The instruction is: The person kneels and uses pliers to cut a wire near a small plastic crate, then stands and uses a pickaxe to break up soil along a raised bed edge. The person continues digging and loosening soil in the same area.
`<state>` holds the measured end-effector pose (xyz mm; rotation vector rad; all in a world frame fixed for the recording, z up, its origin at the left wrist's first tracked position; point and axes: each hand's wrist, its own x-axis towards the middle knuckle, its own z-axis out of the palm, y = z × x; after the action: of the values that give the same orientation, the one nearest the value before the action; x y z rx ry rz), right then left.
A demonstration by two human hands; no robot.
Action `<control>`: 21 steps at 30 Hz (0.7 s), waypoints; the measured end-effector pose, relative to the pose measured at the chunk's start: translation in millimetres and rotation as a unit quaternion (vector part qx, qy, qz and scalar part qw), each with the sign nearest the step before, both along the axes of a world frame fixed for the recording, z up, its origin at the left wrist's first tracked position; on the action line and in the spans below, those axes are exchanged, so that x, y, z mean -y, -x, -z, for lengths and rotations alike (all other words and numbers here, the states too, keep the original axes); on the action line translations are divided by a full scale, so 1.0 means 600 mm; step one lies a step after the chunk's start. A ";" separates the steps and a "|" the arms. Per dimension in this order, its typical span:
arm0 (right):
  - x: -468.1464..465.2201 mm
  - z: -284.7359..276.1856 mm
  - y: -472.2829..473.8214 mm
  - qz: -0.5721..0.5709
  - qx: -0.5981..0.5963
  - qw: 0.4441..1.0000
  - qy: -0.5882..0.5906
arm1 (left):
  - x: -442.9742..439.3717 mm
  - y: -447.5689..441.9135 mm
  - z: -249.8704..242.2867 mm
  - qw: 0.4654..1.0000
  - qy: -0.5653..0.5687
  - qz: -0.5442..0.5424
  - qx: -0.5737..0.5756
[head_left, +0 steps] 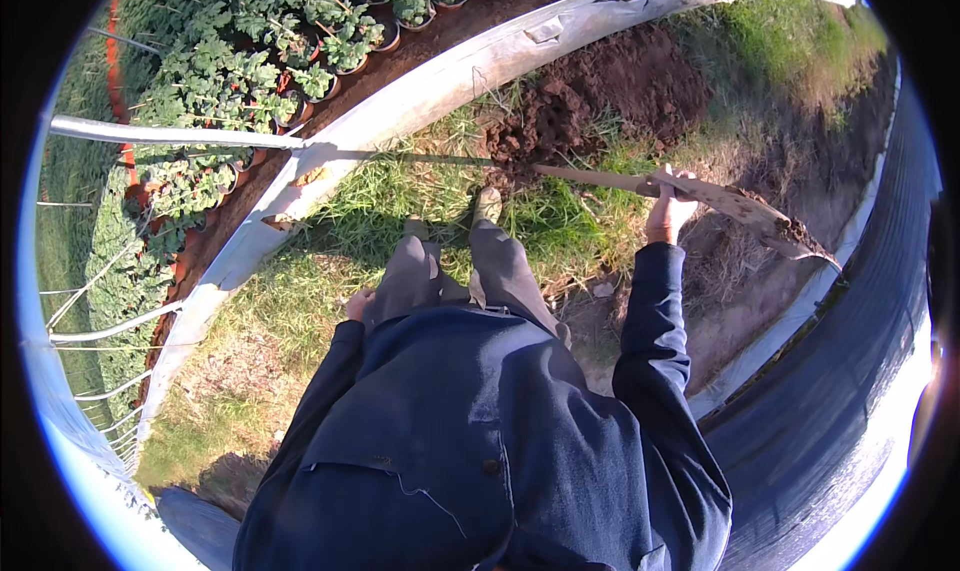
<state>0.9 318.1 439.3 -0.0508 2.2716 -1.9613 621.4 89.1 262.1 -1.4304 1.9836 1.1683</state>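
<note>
My right hand point(673, 205) is closed around a long tool point(735, 203), near where its wooden shaft meets a curved, soil-crusted part, probably a shovel's blade. That part points to the right, and the shaft point(592, 176) runs left towards my feet. Past the shoe point(487, 205) on my right foot lies a heap of dark reddish soil point(592, 94). My left hand point(360, 304) hangs beside my left thigh, partly hidden by the sleeve and trousers; whether its fingers hold anything cannot be seen.
Potted leafy plants point(335, 42) stand at the upper left, behind a long band of whitish plastic sheeting point(420, 94). Metal hoops point(172, 133) rise over them. Grass point(360, 211) surrounds my feet. Dark sheeting point(847, 331) with a pale edge curves along the right.
</note>
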 end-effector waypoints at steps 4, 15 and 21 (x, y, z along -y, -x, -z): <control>-0.066 0.038 0.014 -0.060 -0.024 0.998 0.021 | 0.007 0.018 0.008 0.998 -0.050 -0.010 -0.038; 0.032 -0.360 0.052 0.088 -0.110 0.983 0.113 | 0.010 0.027 -0.046 0.998 -0.049 0.015 0.019; -0.050 0.032 0.032 0.006 -0.098 0.993 0.061 | 0.018 0.036 -0.040 0.999 -0.050 0.007 0.004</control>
<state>-18.4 348.0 420.4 -0.2552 2.2668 -2.1870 600.0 78.5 285.9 -1.3663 1.8996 1.2364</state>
